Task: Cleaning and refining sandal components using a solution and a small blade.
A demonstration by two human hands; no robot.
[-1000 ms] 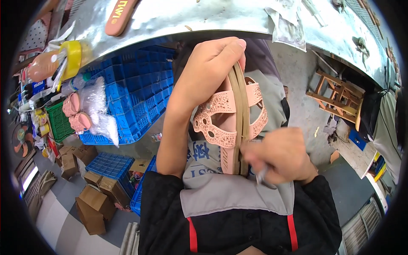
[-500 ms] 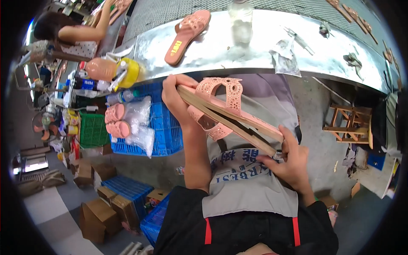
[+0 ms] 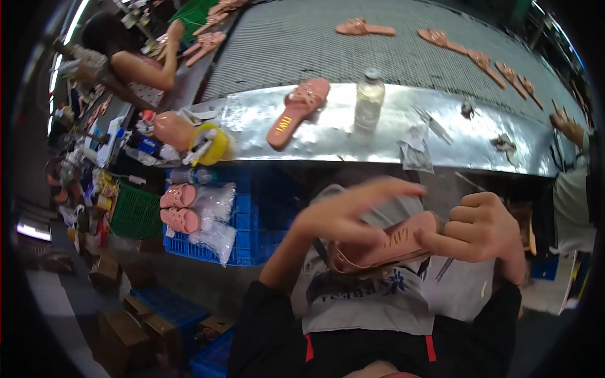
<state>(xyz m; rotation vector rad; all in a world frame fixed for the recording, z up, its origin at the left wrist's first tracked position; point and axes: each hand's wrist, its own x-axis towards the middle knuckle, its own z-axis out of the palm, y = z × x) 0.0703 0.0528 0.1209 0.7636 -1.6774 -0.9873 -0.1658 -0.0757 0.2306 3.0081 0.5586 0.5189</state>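
Observation:
A pink sandal (image 3: 406, 247) is held low in front of my apron, its insole facing up and its heel end toward the right. My left hand (image 3: 353, 214), blurred, reaches over the strap end with its fingers stretched out and the thumb at the insole. My right hand (image 3: 479, 230) is closed, its thumb and finger pinched at the heel end. Below that hand a thin dark strip shows, too blurred to name. Whether a second sandal lies under the first is hidden. Beyond my hands, another pink sandal (image 3: 297, 114) lies on the shiny metal ledge (image 3: 252, 142).
Along the ledge are a clear bottle (image 3: 370, 101), a crumpled plastic piece (image 3: 416, 148) and a yellow tape roll (image 3: 214, 143). Behind, a mesh conveyor (image 3: 283, 57) carries several sandals. At left, a blue crate (image 3: 249, 220) bears pink sandals and plastic bags. A co-worker's arm (image 3: 148, 72) is far left.
The sandals, earlier held edge-on as a pair, have tipped so one insole faces up. My left hand has left the far end and moved over the strap. The view has tilted upward.

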